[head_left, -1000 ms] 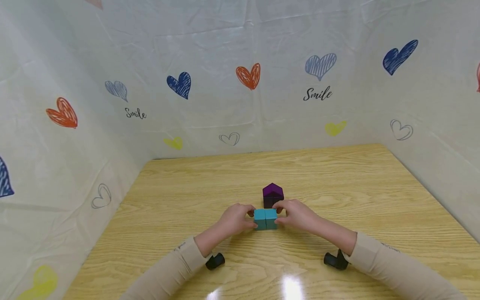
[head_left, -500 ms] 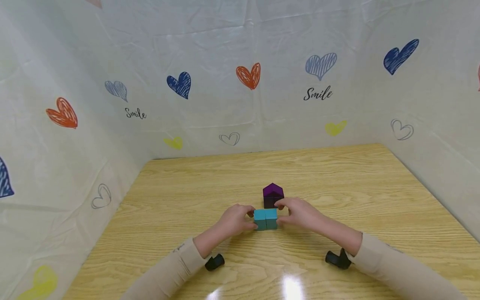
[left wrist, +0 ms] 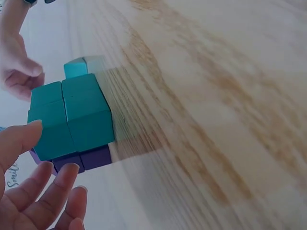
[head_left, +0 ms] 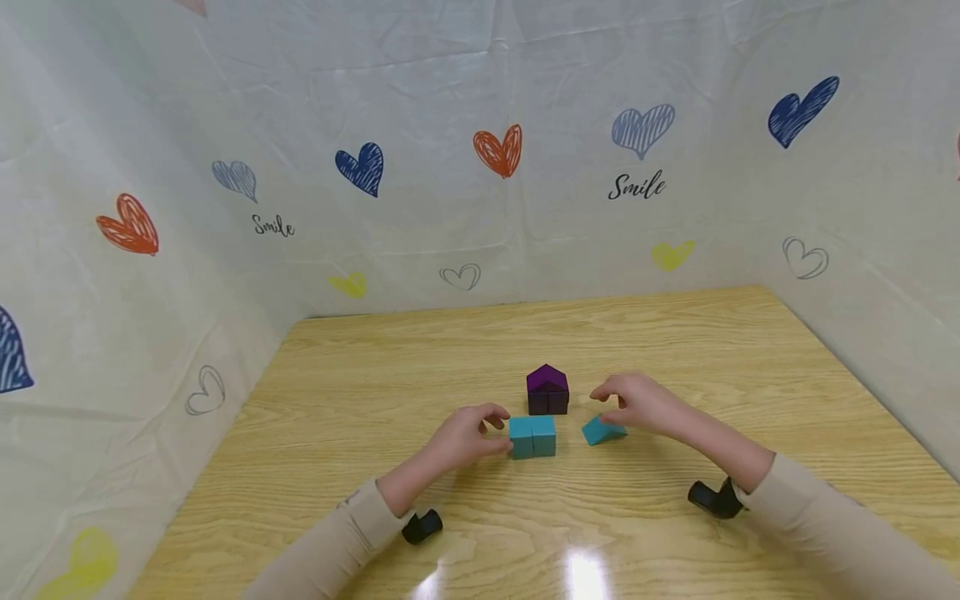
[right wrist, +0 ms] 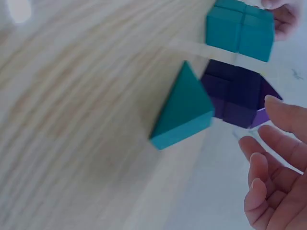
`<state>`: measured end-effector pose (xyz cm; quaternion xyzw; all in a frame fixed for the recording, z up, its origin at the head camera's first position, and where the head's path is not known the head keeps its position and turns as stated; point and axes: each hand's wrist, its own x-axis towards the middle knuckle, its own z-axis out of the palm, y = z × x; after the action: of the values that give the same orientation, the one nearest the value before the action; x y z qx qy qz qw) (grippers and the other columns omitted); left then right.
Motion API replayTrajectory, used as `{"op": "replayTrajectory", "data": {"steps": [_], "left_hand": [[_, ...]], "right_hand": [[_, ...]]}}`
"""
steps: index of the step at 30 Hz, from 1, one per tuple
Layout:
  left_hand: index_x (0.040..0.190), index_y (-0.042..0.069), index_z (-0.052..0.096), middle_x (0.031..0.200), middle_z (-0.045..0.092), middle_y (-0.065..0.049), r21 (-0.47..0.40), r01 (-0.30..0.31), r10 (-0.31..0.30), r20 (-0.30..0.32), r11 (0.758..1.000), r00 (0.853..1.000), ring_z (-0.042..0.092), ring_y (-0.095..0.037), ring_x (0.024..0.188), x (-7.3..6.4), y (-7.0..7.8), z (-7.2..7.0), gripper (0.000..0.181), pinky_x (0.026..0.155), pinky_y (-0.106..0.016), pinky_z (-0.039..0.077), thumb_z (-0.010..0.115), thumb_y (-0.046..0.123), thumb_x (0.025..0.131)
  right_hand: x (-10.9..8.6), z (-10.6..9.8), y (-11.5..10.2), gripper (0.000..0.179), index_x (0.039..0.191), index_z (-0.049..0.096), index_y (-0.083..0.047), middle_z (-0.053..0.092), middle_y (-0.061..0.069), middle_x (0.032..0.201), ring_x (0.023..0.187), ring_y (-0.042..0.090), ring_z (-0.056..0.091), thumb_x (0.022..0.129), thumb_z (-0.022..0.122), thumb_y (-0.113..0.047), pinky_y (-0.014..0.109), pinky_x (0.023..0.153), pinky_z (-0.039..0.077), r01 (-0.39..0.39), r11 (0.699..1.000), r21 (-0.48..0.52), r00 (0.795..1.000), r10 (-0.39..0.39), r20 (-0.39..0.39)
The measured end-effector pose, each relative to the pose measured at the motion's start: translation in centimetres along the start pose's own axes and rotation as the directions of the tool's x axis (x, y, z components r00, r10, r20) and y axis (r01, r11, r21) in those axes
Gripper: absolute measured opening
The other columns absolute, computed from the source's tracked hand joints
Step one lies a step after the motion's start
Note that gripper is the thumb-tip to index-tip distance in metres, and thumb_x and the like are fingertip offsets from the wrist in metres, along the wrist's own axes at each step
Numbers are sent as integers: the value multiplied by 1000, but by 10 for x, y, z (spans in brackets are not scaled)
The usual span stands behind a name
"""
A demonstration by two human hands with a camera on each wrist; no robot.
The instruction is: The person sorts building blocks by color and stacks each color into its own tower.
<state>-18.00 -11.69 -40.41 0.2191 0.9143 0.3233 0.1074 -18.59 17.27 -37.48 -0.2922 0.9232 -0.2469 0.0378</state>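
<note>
Two teal blocks stand side by side on the table. My left hand is at their left end, fingers loosely bent and spread; in the left wrist view its thumb overlaps the edge of the blocks, and I cannot tell if it touches. To the right lies a teal triangular prism resting on its long side. Just beyond and above it hovers my right hand, fingers loosely bent. In the right wrist view a gap shows between those fingers and the prism, and nothing is held.
Behind the teal pair is a purple house shape, dark blocks under a peaked top. The wooden table is bounded by a white cloth printed with hearts. Black wrist cameras hang under both sleeves.
My right hand has left the right end of the teal blocks and moved right and back, above the teal prism, which was hidden before. My left hand has loosened slightly. The blocks stay put.
</note>
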Motion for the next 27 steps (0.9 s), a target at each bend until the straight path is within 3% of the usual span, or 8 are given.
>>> {"op": "replayTrajectory", "data": {"steps": [5,12,19,27], "left_hand": [[111,11,61,99,65,-2,-62,-12,11,-14,998,1000,54,-16,85,-1,-1,1,34,73,-28,45,70,24,81],[111,10,61,98,66,-2,-138,-24,21,-21,990,1000,54,-14,83,-3,-1,2,32,72,-26,45,69,21,82],[109,7,61,97,66,-5,-177,-39,37,-19,983,999,54,-14,79,-2,-4,4,31,68,-23,45,69,19,82],[110,7,61,98,66,-6,-194,-25,24,-11,981,1000,55,-14,79,-1,-3,4,31,67,-23,46,69,19,82]], "right_hand": [[-5,6,7,33,106,63,6,64,16,100,63,7,43,77,71,-7,22,57,40,-28,1000,3,997,28,70],[-7,13,13,35,106,63,5,65,13,99,64,9,45,74,73,-6,22,58,40,-44,999,-25,995,46,88],[-3,18,15,33,103,64,4,64,11,97,84,23,59,73,73,-5,30,68,48,-38,996,-77,994,45,95],[0,19,14,30,101,65,2,63,9,97,91,27,59,73,73,-5,37,77,49,-62,994,-95,991,73,116]]}}
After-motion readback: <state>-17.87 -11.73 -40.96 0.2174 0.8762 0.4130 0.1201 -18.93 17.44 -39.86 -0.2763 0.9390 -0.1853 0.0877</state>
